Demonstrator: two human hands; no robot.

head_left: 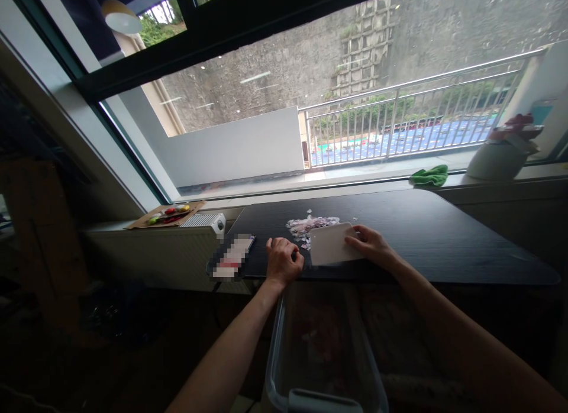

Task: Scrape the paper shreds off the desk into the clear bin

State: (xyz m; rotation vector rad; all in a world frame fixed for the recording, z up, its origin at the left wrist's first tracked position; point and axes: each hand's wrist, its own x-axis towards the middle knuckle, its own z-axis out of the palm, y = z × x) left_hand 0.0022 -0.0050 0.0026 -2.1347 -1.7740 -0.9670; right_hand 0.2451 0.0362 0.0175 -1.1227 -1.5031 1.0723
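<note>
My right hand [370, 244] grips a flat white rectangular card [333, 245] by its right edge, thumb on the near face. The card stands tilted at the near side of a heap of small pale paper-like scraps [306, 225] on the dark table [399, 223], and covers part of the heap. Left of the card, my left hand [284, 262] is curled closed at the table's near edge; whether anything is inside its fingers is hidden. Below the table edge, between my forearms, sits a clear plastic bin [271, 365] with dim reddish contents.
A phone [233, 256], partly blurred out, lies at the table's left end. Cardboard with colourful small items [171, 213] rests beside a white radiator [204, 223]. Along the windowsill are a green cloth [429, 175] and a pale container [499, 158].
</note>
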